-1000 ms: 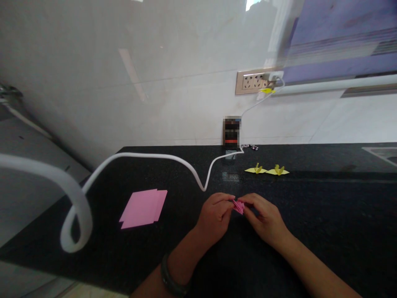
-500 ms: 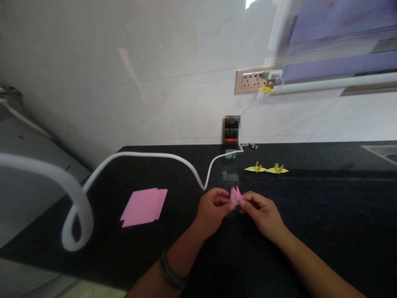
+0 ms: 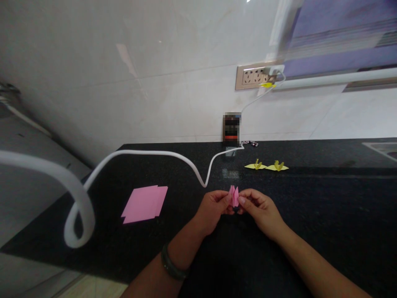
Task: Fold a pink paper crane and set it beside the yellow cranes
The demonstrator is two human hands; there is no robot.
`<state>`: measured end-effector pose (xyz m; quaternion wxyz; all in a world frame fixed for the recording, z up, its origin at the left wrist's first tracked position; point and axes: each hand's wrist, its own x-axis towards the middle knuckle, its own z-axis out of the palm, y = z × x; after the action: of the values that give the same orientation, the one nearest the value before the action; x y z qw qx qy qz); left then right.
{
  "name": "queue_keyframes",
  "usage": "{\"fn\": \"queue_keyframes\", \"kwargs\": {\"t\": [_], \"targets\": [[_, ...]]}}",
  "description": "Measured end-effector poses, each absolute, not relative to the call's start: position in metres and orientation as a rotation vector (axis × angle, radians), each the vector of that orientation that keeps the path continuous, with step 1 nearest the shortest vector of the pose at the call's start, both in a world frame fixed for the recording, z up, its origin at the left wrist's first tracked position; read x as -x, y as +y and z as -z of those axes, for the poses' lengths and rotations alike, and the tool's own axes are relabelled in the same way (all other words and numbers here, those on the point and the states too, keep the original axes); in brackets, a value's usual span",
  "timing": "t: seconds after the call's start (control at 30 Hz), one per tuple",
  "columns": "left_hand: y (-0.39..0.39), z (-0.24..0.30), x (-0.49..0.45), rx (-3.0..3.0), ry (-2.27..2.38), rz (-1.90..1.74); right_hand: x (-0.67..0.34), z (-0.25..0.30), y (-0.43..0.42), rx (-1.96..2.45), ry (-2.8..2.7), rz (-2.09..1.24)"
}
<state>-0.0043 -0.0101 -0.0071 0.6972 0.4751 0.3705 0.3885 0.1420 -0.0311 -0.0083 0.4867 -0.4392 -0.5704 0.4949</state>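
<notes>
My left hand (image 3: 213,209) and my right hand (image 3: 261,210) meet over the black counter (image 3: 325,207), both pinching a small folded pink paper piece (image 3: 233,195) that stands upright between the fingertips. A dark band circles my left wrist. A small stack of flat pink paper sheets (image 3: 144,203) lies to the left of my hands. Two folded yellow paper cranes (image 3: 266,166) sit farther back on the counter, to the right.
A thick white cable (image 3: 77,194) loops across the counter's left side and runs to a dark device (image 3: 231,130) leaning against the white wall. A thinner cord rises to a wall socket strip (image 3: 256,76). A sink edge (image 3: 383,148) shows far right.
The pink folded piece went from lying low between my fingers to standing upright with its points up. Both hands shifted slightly farther from me on the counter.
</notes>
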Motion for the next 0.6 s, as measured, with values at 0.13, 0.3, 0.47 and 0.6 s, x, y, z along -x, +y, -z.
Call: {"fn": "queue_keyframes", "kwargs": {"t": [0.13, 0.3, 0.47, 0.6], "targets": [[-0.0108, 0.0066, 0.0042, -1.003, 0.800, -0.807, -0.1410, 0.0112, -0.0301, 1.046, -1.320, -1.202], [-0.0097, 0.0077, 0.0058, -0.968, 0.765, -0.735, -0.1442, 0.0127, -0.0295, 1.053, -1.415, -1.136], [-0.0088, 0.0098, 0.0058, -0.988, 0.795, -0.661, -0.1494, 0.0084, -0.0282, 1.093, -1.566, -1.105], [-0.0102, 0.0091, 0.0047, -0.978, 0.800, -0.657, -0.1498, 0.0087, -0.0272, 1.105, -1.493, -1.219]]}}
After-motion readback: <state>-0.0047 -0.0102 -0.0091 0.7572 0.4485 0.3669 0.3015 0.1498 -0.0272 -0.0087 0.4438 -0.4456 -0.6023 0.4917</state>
